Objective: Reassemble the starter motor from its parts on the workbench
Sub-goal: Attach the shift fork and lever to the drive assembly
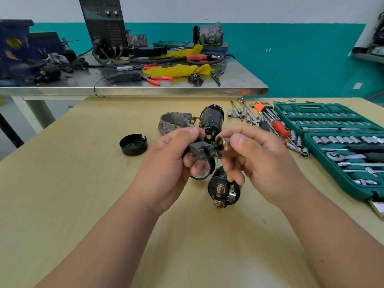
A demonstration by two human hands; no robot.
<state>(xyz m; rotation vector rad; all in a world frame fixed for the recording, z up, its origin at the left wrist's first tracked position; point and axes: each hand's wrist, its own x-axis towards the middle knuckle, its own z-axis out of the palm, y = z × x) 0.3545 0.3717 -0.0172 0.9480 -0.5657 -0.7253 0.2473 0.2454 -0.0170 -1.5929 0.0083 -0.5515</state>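
My left hand (172, 163) grips a dark grey plastic fork lever (200, 151) above the wooden bench. My right hand (259, 161) pinches a copper-coloured plunger (223, 149), whose flanged end meets a short black pin at the lever's tip. Below the hands lies the black solenoid (224, 191) with two copper studs facing me. A round metal-rimmed part (204, 173) shows partly under my left fingers. Behind the hands stand the black motor body with brushes (213, 119) and the grey nose housing (173, 121). A black end cap (133, 144) sits to the left.
A green socket set case (340, 142) lies open at the right, with loose sockets, wrenches, hex keys and a red-handled screwdriver (280, 128) beside it. Beyond the bench stands a steel table (145, 88) with a welder, cables, pliers and yellow cloth.
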